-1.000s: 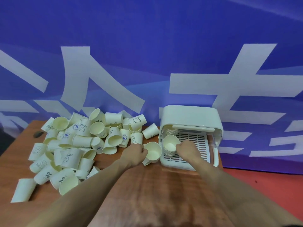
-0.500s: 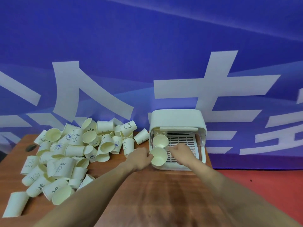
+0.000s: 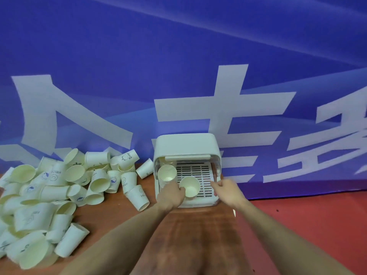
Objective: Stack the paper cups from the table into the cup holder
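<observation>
Two hands work at the cup holder (image 3: 186, 144), a white box with a rounded top that stands at the back of the wooden counter (image 3: 190, 235), against the blue banner (image 3: 178, 56) with its large white characters. Holder's front is open; a slotted white tray (image 3: 198, 171) shows inside.

Left hand (image 3: 171, 193): at the holder's front left corner, fingers curled round the near rim of a single paper cup (image 3: 190, 186). Cup lies tilted over the tray, mouth facing the camera, inside pale cream.

Stack of nested cups (image 3: 167, 174): just left of the held cup, in the left side of the holder, mouth also toward the camera, ribbed rims visible below the opening. The stack touches or nearly touches the held cup; cannot tell which.

Right hand (image 3: 226, 188): at the holder's front right corner, fingers loosely curled with tips at the tray's right edge. Whether they pinch the edge or only touch it, cannot tell.

Many loose cups (image 3: 59, 195) in a heap on the left half of the counter, lying on their sides at all angles, some mouth up toward the camera. Several carry small blue prints and the word HELLO. One cup (image 3: 138, 197) lies on its side nearest the left forearm; another (image 3: 145, 168) lies close beside the holder's left wall.

Red floor (image 3: 317, 225) beyond the counter's right edge.
</observation>
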The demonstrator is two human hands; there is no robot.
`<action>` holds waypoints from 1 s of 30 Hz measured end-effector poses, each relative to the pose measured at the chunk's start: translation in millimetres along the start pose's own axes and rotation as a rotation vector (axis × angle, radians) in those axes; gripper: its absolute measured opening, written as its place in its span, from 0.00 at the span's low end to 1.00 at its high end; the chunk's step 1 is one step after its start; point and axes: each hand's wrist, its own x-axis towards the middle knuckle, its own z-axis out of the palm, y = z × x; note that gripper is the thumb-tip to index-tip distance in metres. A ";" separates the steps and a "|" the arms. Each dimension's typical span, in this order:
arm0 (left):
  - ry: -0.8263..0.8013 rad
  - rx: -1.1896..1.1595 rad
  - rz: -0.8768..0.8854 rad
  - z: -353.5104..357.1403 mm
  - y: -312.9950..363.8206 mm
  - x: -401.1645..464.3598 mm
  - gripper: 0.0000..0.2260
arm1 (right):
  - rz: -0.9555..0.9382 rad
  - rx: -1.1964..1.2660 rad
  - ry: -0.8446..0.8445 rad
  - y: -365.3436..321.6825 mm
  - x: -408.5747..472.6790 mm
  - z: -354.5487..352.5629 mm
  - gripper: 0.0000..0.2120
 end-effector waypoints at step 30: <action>-0.036 -0.173 -0.167 13.5 -27.9 19.9 0.19 | 0.034 -0.129 -0.098 5.2 23.3 34.6 0.22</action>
